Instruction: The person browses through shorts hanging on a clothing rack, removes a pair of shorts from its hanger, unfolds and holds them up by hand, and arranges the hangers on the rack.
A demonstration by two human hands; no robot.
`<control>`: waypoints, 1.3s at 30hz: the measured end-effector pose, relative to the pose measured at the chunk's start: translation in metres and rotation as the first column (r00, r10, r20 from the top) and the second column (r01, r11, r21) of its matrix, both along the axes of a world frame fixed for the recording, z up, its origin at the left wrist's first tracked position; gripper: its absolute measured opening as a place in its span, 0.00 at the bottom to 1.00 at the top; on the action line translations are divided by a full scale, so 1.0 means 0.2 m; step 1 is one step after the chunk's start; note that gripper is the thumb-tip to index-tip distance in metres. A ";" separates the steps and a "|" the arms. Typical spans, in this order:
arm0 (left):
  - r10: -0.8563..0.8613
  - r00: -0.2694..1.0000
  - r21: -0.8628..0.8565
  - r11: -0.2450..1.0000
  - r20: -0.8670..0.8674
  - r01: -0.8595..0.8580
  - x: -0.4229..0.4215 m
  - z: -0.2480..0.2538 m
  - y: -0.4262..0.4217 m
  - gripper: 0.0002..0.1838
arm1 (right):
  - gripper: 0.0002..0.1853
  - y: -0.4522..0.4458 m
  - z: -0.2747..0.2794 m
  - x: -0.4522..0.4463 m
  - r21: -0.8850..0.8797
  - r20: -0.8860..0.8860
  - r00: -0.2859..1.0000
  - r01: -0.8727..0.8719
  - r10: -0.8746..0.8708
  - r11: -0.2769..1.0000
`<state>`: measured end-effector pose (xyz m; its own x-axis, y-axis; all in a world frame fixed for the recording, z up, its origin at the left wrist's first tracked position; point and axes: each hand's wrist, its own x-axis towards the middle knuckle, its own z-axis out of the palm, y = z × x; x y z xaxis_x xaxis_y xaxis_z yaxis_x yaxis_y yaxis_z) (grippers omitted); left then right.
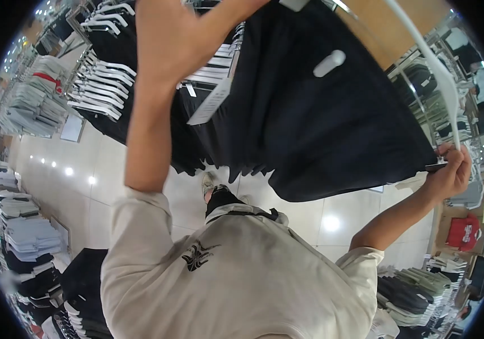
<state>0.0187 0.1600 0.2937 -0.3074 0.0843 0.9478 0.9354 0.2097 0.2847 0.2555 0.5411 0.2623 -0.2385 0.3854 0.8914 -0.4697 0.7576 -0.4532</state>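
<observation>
A large black garment point(338, 113) spreads across the upper middle, with a pale security tag point(329, 63) on it. At its right end, my right hand point(450, 169) is closed around the garment's edge and the lower end of a white hanger point(442, 73). My left hand point(177, 39) is raised at the top, near the garment's upper left side. Its thumb stretches to the right, while its other fingers lie beyond the frame, so its hold is hidden. A white paper label point(211, 103) hangs just below that hand.
Black clothes on white hangers point(103, 85) fill a rack at the upper left. Grey clothes point(33, 101) hang farther left. Folded stacks point(30, 234) line the left side. Dark and green clothes point(417, 288) sit lower right, and a red garment point(463, 233) is at right.
</observation>
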 end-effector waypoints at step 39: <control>-0.587 0.017 0.587 0.808 0.809 -0.036 0.32 -0.67 -0.19 0.21 | 0.12 0.39 0.20 0.29 0.004 0.203 0.869 0.461 -0.452 0.888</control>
